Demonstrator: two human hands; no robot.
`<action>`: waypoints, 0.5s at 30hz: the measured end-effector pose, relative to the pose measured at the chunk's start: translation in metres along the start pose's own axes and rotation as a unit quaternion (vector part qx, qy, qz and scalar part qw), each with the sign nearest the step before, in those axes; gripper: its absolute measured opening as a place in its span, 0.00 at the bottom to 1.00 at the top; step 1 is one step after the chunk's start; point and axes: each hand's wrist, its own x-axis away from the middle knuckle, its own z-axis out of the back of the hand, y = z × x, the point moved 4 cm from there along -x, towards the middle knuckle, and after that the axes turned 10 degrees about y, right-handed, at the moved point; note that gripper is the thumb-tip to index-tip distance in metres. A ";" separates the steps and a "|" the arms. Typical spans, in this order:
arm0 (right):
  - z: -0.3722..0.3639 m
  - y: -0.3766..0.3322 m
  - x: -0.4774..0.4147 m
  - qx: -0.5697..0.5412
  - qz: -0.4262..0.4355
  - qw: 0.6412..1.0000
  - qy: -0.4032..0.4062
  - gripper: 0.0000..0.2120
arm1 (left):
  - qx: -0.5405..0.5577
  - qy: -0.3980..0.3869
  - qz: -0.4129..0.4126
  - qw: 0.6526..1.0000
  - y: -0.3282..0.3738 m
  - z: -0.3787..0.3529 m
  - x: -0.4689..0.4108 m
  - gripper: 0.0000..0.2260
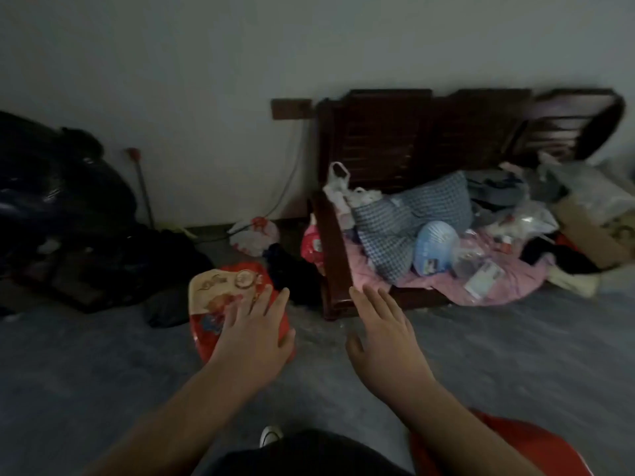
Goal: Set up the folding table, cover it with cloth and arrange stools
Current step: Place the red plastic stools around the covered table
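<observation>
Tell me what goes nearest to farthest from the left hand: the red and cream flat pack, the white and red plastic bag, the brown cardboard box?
1. Red and cream flat pack, on the floor right by the left hand.
2. White and red plastic bag, ahead by the wall.
3. Brown cardboard box, far off to the right.

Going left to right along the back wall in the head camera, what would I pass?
Pile of dark bags → red-tipped stick → red and white plastic bag → checked cushion → cardboard box.
</observation>
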 end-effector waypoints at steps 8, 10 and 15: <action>-0.071 -0.129 -0.068 -0.018 0.112 0.991 -0.072 0.35 | 0.048 0.037 0.172 0.983 -0.152 0.031 0.021 0.32; -0.088 -0.144 -0.084 -0.015 0.129 0.987 -0.092 0.34 | 0.059 0.037 0.204 0.977 -0.174 0.030 0.027 0.33; -0.125 -0.162 -0.126 -0.003 0.167 0.976 -0.138 0.33 | 0.085 0.052 0.261 0.960 -0.208 0.024 0.025 0.32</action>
